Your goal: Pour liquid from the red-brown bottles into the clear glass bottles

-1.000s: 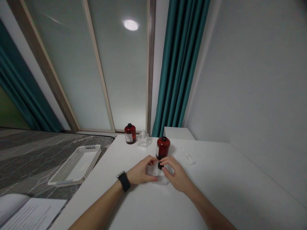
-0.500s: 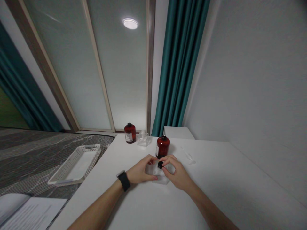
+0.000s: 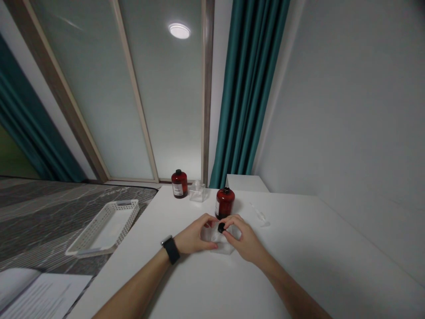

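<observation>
A clear, square-based glass bottle [image 3: 223,248] stands on the white table between my hands. My left hand [image 3: 196,235], with a black watch on its wrist, curls its thumb and fingers around the left side of this bottle. Thumb and fingertips of my right hand [image 3: 244,237] pinch a small black cap [image 3: 221,227] at the bottle's mouth; whether it sits on the neck I cannot tell. Just behind my fingers is a brown-red bottle [image 3: 225,202] with a white label, its base partly hidden by my hands.
Another brown-red bottle [image 3: 179,184] with a black cap and a clear square glass container [image 3: 197,192] stand at the table's far edge. To the right lies a clear dropper-like piece [image 3: 262,218]. A white perforated basket [image 3: 123,228] and an open booklet [image 3: 44,294] are at the left.
Both hands keep nearly the same place and grip. The black cap looks slightly turned or tilted in my right fingertips. The whole view has shifted a little.
</observation>
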The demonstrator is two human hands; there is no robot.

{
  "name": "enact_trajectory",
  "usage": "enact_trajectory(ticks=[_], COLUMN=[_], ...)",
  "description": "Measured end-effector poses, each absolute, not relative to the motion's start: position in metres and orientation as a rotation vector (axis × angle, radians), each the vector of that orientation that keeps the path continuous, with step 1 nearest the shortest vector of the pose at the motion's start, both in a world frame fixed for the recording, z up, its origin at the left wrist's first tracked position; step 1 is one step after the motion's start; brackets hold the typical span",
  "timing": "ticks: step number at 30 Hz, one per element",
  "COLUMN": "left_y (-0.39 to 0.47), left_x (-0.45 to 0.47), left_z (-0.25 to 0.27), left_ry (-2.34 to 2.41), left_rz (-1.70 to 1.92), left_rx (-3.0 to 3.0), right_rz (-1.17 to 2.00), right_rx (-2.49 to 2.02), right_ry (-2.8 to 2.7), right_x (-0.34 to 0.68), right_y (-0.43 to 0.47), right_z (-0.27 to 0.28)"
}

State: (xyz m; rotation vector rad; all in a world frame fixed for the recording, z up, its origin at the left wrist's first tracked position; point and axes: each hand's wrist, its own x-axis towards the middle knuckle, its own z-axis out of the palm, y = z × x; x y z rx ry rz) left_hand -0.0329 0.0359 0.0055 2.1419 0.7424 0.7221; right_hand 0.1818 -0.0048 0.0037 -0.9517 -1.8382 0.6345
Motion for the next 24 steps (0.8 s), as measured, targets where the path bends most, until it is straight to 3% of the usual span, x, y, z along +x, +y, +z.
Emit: enact_trajectory(ticks=[24], left_y=[0.0368], left_x=[-0.0327], left_z=[0.0031], left_ry=[0.757], left_rz=[0.729], left_rx=[2.127], right_rz=[0.581], right_rx=[-0.963], right_ry=[-1.815], right_x=[0.1853], right_y=[-0.0061], right_z=[0.0035])
